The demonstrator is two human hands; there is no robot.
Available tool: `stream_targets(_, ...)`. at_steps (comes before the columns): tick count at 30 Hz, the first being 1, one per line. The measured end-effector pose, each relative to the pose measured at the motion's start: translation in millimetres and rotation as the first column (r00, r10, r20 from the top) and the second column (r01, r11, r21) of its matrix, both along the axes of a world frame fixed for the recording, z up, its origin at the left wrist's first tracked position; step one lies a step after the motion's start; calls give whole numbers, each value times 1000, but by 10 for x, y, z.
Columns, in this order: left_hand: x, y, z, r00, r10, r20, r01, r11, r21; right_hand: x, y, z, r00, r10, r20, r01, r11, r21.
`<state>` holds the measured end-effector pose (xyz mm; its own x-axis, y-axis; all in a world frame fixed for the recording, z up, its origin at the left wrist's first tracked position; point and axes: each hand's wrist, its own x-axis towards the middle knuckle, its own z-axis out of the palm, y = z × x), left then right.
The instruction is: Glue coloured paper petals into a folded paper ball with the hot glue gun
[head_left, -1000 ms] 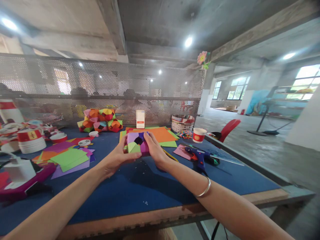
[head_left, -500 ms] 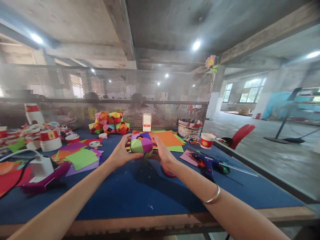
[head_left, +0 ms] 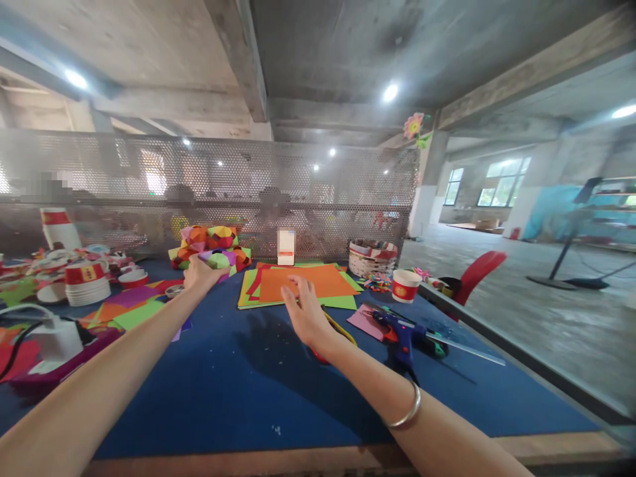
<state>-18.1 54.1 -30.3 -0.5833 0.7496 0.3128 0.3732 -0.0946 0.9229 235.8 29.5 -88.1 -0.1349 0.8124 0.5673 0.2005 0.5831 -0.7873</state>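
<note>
My left hand (head_left: 201, 275) is closed on a folded paper ball (head_left: 224, 258) with green and purple faces. It holds this ball against the front of a pile of similar multicoloured paper balls (head_left: 197, 236); whether the ball bears its own weight there cannot be made out. My right hand (head_left: 305, 315) hovers over the blue table with nothing in it, its fingers apart. Just beyond it lies a stack of coloured paper sheets (head_left: 328, 281), orange on top. A tool with yellow and red parts (head_left: 342, 326) is partly hidden under my right wrist.
On the right lie a blue glue gun (head_left: 405, 334) and pink paper (head_left: 365, 319), with a paper cup (head_left: 405, 286) and woven basket (head_left: 372, 257) behind. Stacked cups (head_left: 87, 283), loose paper and a white charger (head_left: 57, 341) crowd the left. A phone (head_left: 286, 247) stands at the back.
My left hand has carried the paper ball leftward and away from me to the pile. My right hand has let go of the ball and opened.
</note>
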Motion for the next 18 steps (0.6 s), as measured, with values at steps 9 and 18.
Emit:
stream_targets(9,-27,272,-35,990,86,-108,-97,990,-102,8,-28,97,1000,-1,19,1,1000,-19)
stream_targets(18,-112,605,-197,962,145,-231,-199,952,-231,-1,-88,121,996,4,90,-3,1000,-7)
